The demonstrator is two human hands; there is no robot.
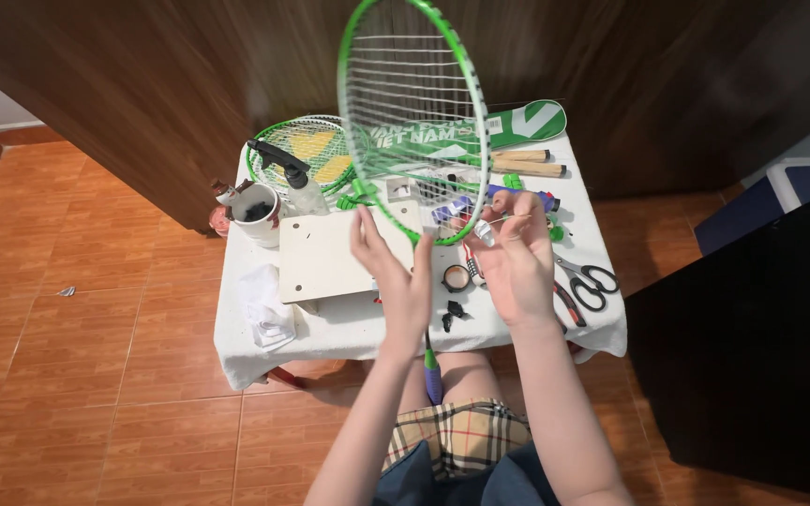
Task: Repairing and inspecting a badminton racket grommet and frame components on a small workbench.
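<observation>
Racket (pixel 413 112) stood upright at frame centre above the surface (pixel 330 323), left hand (pixel 396 272) steadying its lower frame with grip open, right hand (pixel 513 253) pinching a loose string end, stringing seemingly unfinished

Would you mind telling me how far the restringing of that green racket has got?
Most of the racket head already carries strings. In hand: the left hand steadies the frame's lower edge while the right hand pinches a loose string end there. That end remains untied; scissors lie unused on the table.
</observation>
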